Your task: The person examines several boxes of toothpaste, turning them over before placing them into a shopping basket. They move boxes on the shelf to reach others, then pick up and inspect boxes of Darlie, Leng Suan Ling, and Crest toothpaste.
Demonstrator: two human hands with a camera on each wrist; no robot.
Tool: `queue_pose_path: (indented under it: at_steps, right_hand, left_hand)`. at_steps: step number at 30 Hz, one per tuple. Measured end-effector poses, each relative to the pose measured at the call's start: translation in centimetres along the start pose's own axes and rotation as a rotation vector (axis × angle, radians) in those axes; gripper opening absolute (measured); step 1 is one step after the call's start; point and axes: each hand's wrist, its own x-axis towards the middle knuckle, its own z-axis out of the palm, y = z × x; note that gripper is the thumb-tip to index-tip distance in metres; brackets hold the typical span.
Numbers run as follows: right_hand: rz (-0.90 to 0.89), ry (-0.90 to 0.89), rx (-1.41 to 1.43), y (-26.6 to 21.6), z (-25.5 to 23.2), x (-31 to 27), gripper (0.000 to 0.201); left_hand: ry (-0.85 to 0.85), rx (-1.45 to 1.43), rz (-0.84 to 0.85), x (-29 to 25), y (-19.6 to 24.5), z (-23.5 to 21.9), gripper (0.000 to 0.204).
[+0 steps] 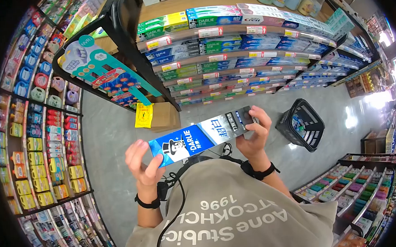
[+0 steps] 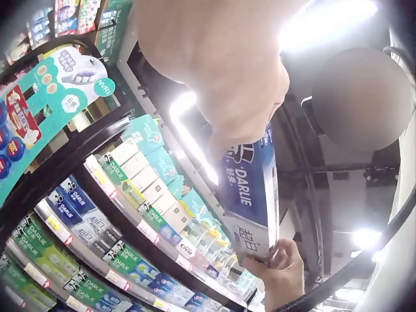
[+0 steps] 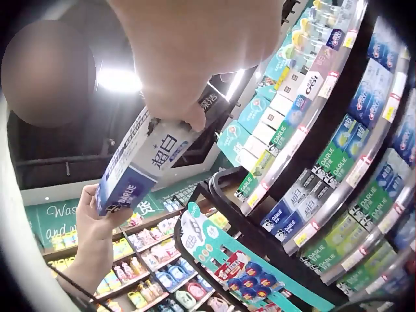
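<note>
A long toothpaste box [image 1: 200, 134], blue at one end, silver in the middle and dark at the other, is held across the front of the chest. The left hand [image 1: 144, 161] grips its blue end, thumb on the printed face. At the dark end the right hand [image 1: 255, 131] holds on, fingers over the top corner. "DARLIE" and a top-hat figure show on the upward face. In the left wrist view the left hand [image 2: 214, 65] covers part of the box [image 2: 246, 195]. The right hand [image 3: 188, 58] hides some of the dark end in the right wrist view.
Ahead stands a shelf [image 1: 229, 30] stacked with toothpaste boxes. A black shopping basket [image 1: 302, 124] with items inside sits on the floor at right. A cardboard box [image 1: 166, 116] with a yellow bag [image 1: 144, 115] is by the shelf end. Bottles fill the left shelves [image 1: 42, 145].
</note>
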Motion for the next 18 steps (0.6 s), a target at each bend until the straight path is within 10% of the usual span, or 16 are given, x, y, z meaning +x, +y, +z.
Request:
queue_pose_path:
  at_steps: [8, 18]
  right_hand:
    - [-0.02, 0.098, 0.016, 0.0, -0.5, -0.4, 0.063]
    - [0.178, -0.211, 0.053, 1.2, 0.1, 0.5, 0.05]
  left_hand:
    - [0.09, 0.024, 0.078, 0.9, 1.7, -0.1, 0.029]
    - [-0.173, -0.055, -0.09, 2.1, 0.9, -0.3, 0.046]
